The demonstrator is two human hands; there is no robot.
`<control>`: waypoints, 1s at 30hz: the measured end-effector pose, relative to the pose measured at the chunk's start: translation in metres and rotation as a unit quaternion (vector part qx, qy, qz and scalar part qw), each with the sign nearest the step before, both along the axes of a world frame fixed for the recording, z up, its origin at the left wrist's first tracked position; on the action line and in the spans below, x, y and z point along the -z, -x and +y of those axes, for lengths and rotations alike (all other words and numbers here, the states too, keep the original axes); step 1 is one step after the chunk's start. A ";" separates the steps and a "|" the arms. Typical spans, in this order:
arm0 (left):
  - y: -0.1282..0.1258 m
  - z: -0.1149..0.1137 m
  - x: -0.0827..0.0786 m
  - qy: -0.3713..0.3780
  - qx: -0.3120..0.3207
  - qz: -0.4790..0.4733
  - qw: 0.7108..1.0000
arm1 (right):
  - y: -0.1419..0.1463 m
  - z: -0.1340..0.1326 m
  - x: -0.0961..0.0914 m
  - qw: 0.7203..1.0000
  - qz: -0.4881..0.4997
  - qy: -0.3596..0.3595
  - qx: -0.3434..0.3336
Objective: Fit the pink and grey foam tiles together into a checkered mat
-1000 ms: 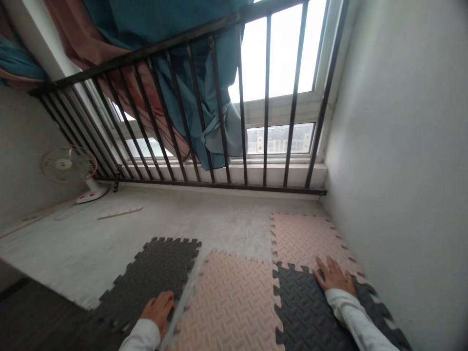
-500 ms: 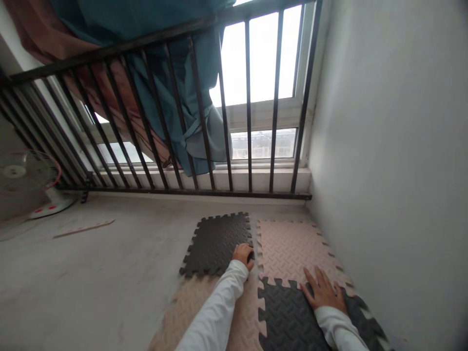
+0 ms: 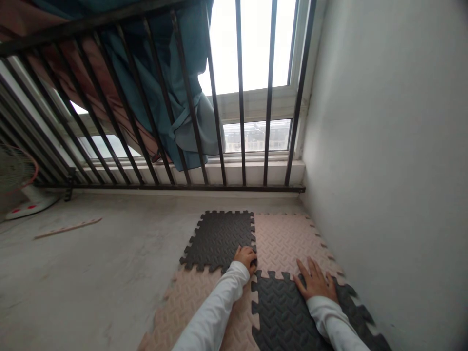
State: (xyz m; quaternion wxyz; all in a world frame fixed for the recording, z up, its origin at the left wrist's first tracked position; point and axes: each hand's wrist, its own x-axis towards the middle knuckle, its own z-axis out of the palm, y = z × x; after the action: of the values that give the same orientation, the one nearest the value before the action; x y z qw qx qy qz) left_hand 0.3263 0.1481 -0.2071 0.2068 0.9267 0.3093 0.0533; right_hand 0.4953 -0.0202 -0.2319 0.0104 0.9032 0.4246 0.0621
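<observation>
My left hand (image 3: 245, 257) is closed on the lower right corner of a black foam mat tile (image 3: 219, 236), fingers curled at its edge. That tile's right side lies against a pink foam tile (image 3: 283, 239); the fingers hide part of the seam. Spread flat, my right hand (image 3: 317, 282) presses where the pink tile meets the nearer black tile (image 3: 285, 312). A beige-pink tile (image 3: 197, 292) lies under my left forearm, beside the nearer black one. All have toothed edges and a ridged surface.
A dark metal railing (image 3: 175, 186) crosses in front of the window, with blue and pink curtains (image 3: 157, 87) behind it. The white wall (image 3: 376, 146) borders the tiles on the right. A fan (image 3: 27, 200) and a thin wooden strip (image 3: 69, 228) are on the floor at left.
The far black tile has turned and shifted right, closing the gap to the pink tile, with my left hand on its corner. My right hand stays spread on the tiles. The view has tilted slightly.
</observation>
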 end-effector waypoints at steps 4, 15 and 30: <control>0.002 -0.003 0.003 0.005 -0.016 -0.019 1.000 | -0.001 0.000 0.003 1.000 -0.006 -0.013 -0.013; -0.003 -0.003 0.019 -0.030 -0.041 0.032 0.998 | -0.004 0.002 0.009 1.000 -0.005 0.007 -0.006; -0.013 -0.005 0.015 -0.070 -0.059 0.046 0.995 | -0.001 0.002 0.003 1.000 0.000 0.019 0.005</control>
State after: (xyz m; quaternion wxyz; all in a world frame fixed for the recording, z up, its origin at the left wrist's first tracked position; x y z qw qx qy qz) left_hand 0.3393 0.1435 -0.2219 0.1238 0.9203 0.3683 0.0442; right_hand 0.4964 -0.0183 -0.2349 0.0282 0.9051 0.4209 0.0541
